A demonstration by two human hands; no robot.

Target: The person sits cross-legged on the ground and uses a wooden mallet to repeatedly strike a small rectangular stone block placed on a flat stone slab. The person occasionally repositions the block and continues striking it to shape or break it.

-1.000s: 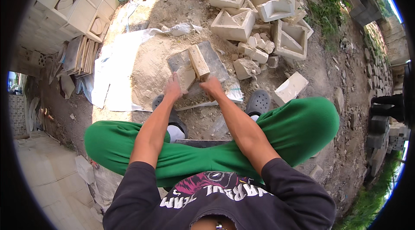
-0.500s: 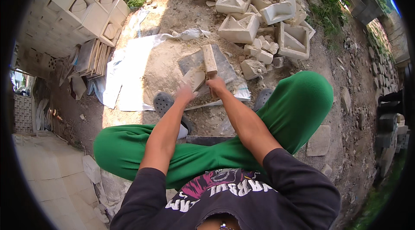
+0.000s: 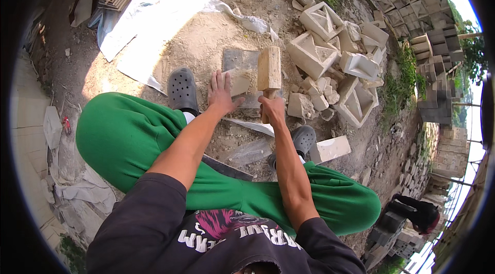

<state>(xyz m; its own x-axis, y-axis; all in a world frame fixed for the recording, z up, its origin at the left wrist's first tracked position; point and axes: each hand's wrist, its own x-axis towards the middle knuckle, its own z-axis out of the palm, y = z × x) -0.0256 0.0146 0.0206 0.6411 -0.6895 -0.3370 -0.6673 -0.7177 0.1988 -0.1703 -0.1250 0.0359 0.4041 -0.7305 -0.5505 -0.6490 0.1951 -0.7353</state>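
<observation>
My right hand is wrapped round the handle of a wooden mallet. The mallet's squared head points away from me, over the right side of a dark grey slab on the ground. A pale, dusty piece of block lies on that slab. At its left and near edges rests my left hand, its fingers stretched out and the thumb spread toward the right. Whether the left palm presses on the piece is hidden.
Broken pale hollow blocks and rubble are heaped to the right of the slab. A white sheet lies at the far left. My grey clogs flank the work spot. A loose block sits by the right one. A person bends at the far right.
The view has turned, so the slab and rubble sit differently in it. The mallet now appears larger and more upright, apparently raised. My left fingers now lie stretched beside the pale piece.
</observation>
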